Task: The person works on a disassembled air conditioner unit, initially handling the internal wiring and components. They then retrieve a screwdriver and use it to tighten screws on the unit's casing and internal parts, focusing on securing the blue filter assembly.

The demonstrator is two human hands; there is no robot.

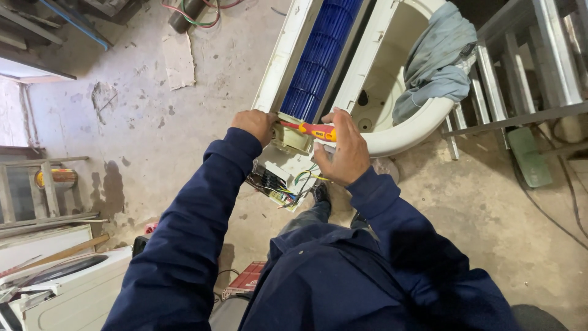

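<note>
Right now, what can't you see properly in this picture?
Head view only:
- Screwdriver tip: hidden behind the left hand, so what it touches is unclear.
- Right hand palm and grip: only its back shows.
- Cream motor block: partly covered by both hands.
- Blue fan roller: cut off by the top edge.
- Loose wires: too small to trace.

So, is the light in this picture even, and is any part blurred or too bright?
Head view: soft daylight, mostly even; the window at the left edge is washed out to white. The left hand, the right hand and the red and yellow screwdriver are sharp. A soft shadow lies on the concrete floor beside the ladder. Straight edges bend toward the corners, as a wide lens does.
</note>
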